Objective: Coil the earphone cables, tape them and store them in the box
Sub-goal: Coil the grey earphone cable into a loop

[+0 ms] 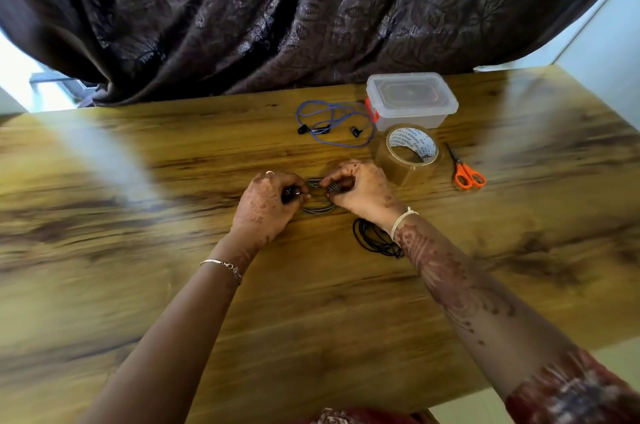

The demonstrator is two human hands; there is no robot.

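Striped earphone cable (317,209) coil pinched by left hand (265,205) and right hand (360,193); fingers hide part.

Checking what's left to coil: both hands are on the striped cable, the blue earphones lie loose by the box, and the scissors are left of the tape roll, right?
Not quite: in the head view the scissors lie right of the tape roll, not left. The rest stands: both the left hand and right hand hold the striped cable, and the blue earphones lie loose by the box.
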